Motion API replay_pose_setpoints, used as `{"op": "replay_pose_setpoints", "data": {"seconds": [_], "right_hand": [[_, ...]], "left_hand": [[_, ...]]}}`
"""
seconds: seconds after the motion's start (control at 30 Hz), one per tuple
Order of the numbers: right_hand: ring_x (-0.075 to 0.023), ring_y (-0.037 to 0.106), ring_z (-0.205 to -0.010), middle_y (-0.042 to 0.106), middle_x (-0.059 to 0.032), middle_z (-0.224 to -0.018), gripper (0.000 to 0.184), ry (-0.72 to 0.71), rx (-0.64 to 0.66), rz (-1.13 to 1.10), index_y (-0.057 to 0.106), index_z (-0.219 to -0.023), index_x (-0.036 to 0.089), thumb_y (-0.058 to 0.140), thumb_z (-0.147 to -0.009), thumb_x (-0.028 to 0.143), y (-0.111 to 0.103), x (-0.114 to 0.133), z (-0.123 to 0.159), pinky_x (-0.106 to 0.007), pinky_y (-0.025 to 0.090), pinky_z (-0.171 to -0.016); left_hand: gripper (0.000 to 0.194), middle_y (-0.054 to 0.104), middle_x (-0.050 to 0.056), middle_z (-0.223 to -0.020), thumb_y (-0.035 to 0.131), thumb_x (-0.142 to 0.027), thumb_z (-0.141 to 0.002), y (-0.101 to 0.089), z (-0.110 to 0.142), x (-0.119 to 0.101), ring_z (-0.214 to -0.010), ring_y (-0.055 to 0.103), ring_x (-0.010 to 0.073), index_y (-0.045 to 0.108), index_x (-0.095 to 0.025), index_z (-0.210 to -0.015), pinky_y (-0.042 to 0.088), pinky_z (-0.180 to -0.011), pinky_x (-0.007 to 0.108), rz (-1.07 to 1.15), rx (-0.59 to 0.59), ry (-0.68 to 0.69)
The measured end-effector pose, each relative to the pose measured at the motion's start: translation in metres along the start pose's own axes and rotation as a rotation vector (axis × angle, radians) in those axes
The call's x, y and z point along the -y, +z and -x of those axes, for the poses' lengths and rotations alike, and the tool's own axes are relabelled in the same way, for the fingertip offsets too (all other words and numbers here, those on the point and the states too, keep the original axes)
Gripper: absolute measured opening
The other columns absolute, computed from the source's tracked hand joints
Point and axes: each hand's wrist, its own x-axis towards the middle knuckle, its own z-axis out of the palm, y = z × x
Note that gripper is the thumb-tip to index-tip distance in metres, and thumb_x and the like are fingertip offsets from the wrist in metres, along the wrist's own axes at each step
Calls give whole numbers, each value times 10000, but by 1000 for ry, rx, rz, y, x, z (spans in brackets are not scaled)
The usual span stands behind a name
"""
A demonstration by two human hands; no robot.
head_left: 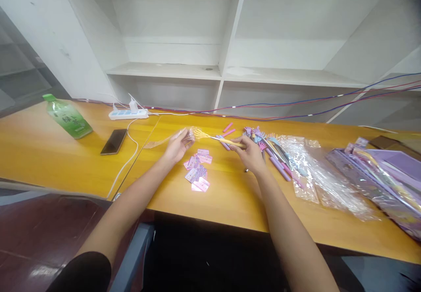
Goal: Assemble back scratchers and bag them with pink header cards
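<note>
My right hand [248, 151] grips the handle of a yellow back scratcher [236, 143], whose claw-shaped head points left. In my left hand [179, 145] the fingers pinch a narrow clear plastic bag [158, 143], which trails off to the left. The scratcher's head is at the bag's end, by my left fingertips; whether it is inside I cannot tell. Below lies a loose pile of pink and purple cards [197, 169]. Pink tubes [227, 127] rest behind the scratcher. Beside my right hand is a heap of colourful back scratchers [272, 145] with purple tubes [279, 167].
Clear plastic bags [325, 178] are stacked to the right, next to purple packages [378, 173]. On the left stand a green bottle [69, 116], a phone [113, 141] and a power strip [128, 114]. Cables [263, 105] run along the back below white shelves [164, 69].
</note>
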Motion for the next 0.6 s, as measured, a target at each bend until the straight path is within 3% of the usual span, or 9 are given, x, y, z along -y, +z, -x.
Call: {"op": "replay_pose_setpoints", "data": {"seconds": [0.3, 0.6], "right_hand": [[-246, 703, -877, 774, -66, -1008, 451, 38, 30, -96, 693, -949, 238, 771, -837, 668, 4, -3, 0, -383, 543, -800], [-237, 698, -830, 764, -59, -940, 451, 49, 21, -86, 699, -963, 232, 779, -831, 656, 0, -2, 0, -367, 532, -758]], "left_hand": [[74, 787, 31, -862, 782, -157, -895, 0, -2, 1, -763, 732, 116, 726, -142, -940, 615, -895, 302, -4, -99, -15], [103, 799, 48, -912, 771, -166, -910, 0, 1, 1, -785, 751, 121, 742, -135, -1004, 641, -918, 311, -60, -25, -40]]}}
